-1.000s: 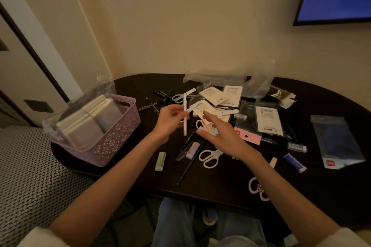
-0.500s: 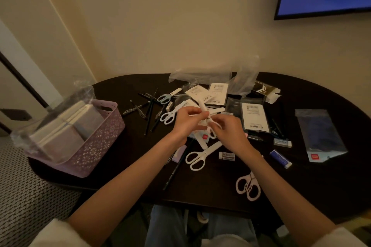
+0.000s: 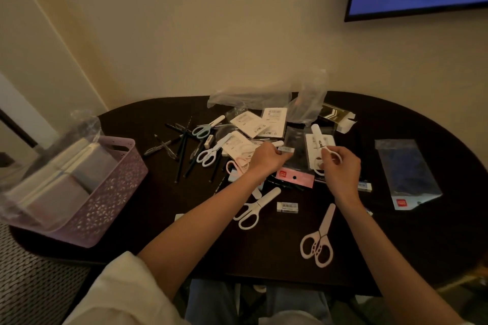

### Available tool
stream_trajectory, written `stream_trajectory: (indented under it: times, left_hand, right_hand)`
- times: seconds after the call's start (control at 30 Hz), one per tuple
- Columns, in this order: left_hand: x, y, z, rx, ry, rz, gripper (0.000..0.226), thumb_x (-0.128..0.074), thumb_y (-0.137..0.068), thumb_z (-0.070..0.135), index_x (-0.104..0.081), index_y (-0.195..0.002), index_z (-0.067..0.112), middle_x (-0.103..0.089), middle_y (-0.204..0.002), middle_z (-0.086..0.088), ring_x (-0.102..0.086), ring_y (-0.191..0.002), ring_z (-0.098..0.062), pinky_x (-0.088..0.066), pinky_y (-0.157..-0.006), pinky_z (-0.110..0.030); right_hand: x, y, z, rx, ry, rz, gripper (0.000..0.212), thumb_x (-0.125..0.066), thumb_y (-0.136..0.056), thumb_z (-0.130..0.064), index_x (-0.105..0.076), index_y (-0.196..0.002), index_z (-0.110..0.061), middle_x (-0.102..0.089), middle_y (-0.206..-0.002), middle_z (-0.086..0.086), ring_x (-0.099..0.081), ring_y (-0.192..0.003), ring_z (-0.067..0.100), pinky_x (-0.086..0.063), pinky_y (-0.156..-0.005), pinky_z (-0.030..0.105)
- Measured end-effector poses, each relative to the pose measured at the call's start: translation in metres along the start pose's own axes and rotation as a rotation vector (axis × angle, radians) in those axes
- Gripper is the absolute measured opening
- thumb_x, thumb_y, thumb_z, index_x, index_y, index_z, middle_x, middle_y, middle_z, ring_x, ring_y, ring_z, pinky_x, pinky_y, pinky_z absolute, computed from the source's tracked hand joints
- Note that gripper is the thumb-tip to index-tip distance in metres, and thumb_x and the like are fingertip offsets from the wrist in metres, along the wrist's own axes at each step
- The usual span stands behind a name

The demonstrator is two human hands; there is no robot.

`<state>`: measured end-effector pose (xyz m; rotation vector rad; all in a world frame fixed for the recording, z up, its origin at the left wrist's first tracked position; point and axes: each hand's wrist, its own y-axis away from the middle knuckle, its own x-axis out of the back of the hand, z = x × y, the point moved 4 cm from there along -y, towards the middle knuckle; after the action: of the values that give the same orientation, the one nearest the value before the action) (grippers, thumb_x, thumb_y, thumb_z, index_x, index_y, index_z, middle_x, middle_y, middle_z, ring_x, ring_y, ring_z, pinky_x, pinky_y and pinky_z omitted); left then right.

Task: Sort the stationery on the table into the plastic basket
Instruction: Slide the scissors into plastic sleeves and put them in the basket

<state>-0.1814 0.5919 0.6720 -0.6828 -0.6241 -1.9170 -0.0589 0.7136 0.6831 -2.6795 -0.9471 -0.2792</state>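
Clearly, only a small part of the sorting is done: wrapped packets are already placed in the plastic basket (image 3: 105, 192) at the left end of the table (image 3: 422, 245), while scissors (image 3: 318, 240), dark pens (image 3: 182, 150) and an eraser (image 3: 287, 206) are left scattered in the middle. White scissors (image 3: 320, 140) are pinched at one handle by the right hand (image 3: 340, 169). A small eraser-like piece (image 3: 286, 149) is held at the fingertips of the left hand (image 3: 266, 159). Free dark surface is seen between the clutter and the basket, so a path leftwards is judged open; the basket stands near the table edge.
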Motion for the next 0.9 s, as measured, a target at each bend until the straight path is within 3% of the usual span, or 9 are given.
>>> stream_trajectory:
  times: [0.13,0.23,0.4,0.47,0.57,0.67,0.8,0.9]
  left_hand:
    - [0.001,0.003,0.007,0.013,0.148,0.019,0.018,-0.068,-0.089,0.02,-0.074,-0.088,0.003,-0.065,-0.08,-0.006,-0.058,-0.071,-0.013,-0.051,-0.077,-0.034]
    - [0.022,0.016,0.004,0.02,0.282,0.055,0.012,-0.065,-0.09,0.012,-0.072,-0.095,0.004,-0.066,-0.089,-0.005,-0.059,-0.078,-0.012,-0.051,-0.073,-0.03]
    - [0.063,0.051,-0.018,0.041,0.452,0.104,0.007,-0.061,-0.092,0.008,-0.066,-0.089,0.011,-0.066,-0.082,0.002,-0.062,-0.071,-0.004,-0.05,-0.063,-0.019]
    - [0.074,0.068,-0.028,0.017,0.502,0.11,0.006,-0.061,-0.092,0.007,-0.065,-0.09,0.009,-0.067,-0.08,0.004,-0.062,-0.068,-0.001,-0.05,-0.062,-0.014]
    - [0.084,0.092,-0.037,-0.061,0.531,0.097,0.008,-0.061,-0.092,0.006,-0.065,-0.097,0.002,-0.07,-0.084,0.0,-0.065,-0.072,-0.005,-0.053,-0.067,-0.018]
    - [0.089,0.112,-0.042,-0.098,0.563,0.069,0.01,-0.061,-0.091,0.005,-0.064,-0.099,-0.001,-0.07,-0.088,-0.004,-0.067,-0.078,-0.01,-0.055,-0.067,-0.018]
    - [0.094,0.134,-0.052,-0.094,0.568,0.034,0.01,-0.061,-0.09,0.004,-0.065,-0.099,0.0,-0.07,-0.09,-0.007,-0.068,-0.079,-0.014,-0.055,-0.069,-0.019]
    - [0.101,0.149,-0.059,-0.068,0.575,-0.042,0.012,-0.063,-0.089,0.004,-0.066,-0.1,0.002,-0.072,-0.095,-0.011,-0.07,-0.089,-0.018,-0.056,-0.074,-0.021]
  right_hand:
    - [0.005,0.004,0.003,-0.051,-0.044,0.005,0.025,-0.056,-0.095,-0.017,-0.063,-0.117,-0.006,-0.065,-0.107,0.004,-0.06,-0.091,0.007,-0.045,-0.068,0.012]
    - [0.008,0.008,-0.001,-0.142,-0.177,0.02,0.024,-0.06,-0.093,-0.019,-0.065,-0.114,-0.008,-0.066,-0.097,-0.001,-0.061,-0.08,0.003,-0.046,-0.064,0.014]
    - [-0.001,0.022,-0.005,-0.441,-0.528,-0.156,0.022,-0.067,-0.087,-0.023,-0.068,-0.106,-0.014,-0.07,-0.104,0.005,-0.065,-0.101,0.016,-0.052,-0.09,0.032]
    - [-0.008,0.029,-0.011,-0.479,-0.62,-0.241,0.017,-0.068,-0.086,-0.022,-0.069,-0.101,-0.014,-0.07,-0.103,0.005,-0.064,-0.101,0.016,-0.05,-0.091,0.031]
    - [-0.023,0.041,-0.025,-0.487,-0.712,-0.407,0.015,-0.067,-0.086,-0.019,-0.07,-0.096,-0.008,-0.072,-0.09,0.002,-0.065,-0.088,0.013,-0.049,-0.082,0.028]
    - [-0.038,0.05,-0.037,-0.523,-0.768,-0.56,0.025,-0.063,-0.089,-0.018,-0.066,-0.107,-0.001,-0.073,-0.099,0.008,-0.07,-0.092,0.018,-0.052,-0.079,0.029]
    - [-0.044,0.052,-0.046,-0.496,-0.793,-0.549,0.029,-0.063,-0.087,-0.016,-0.066,-0.11,0.002,-0.071,-0.108,0.013,-0.067,-0.102,0.021,-0.052,-0.092,0.036]
    - [-0.037,0.059,-0.059,-0.331,-0.633,-0.582,0.021,-0.065,-0.085,-0.014,-0.07,-0.102,-0.003,-0.073,-0.1,0.011,-0.069,-0.095,0.02,-0.054,-0.082,0.031]
